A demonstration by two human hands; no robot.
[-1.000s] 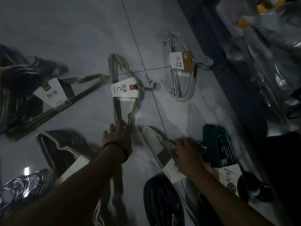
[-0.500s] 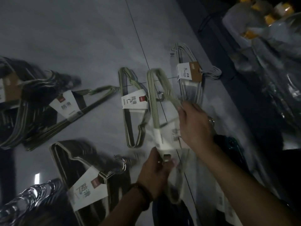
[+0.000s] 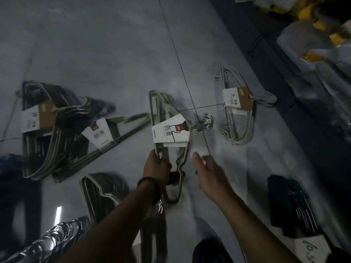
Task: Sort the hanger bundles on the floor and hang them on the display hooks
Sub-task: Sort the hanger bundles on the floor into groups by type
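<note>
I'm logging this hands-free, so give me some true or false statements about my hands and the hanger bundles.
1. The left hand grips the olive hanger bundle near its lower end. True.
2. The right hand is clenched round the white hanger bundle. False: its fingers are extended, and that bundle lies apart on the floor.
3. The olive bundle's chrome hooks point toward the white bundle. True.
4. The dark green bundle lies left of the left hand. False: it lies right of the right hand.

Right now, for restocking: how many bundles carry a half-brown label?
2: the far-left bundle, and the pale bundle at upper right. Some labels may be hidden.
</note>
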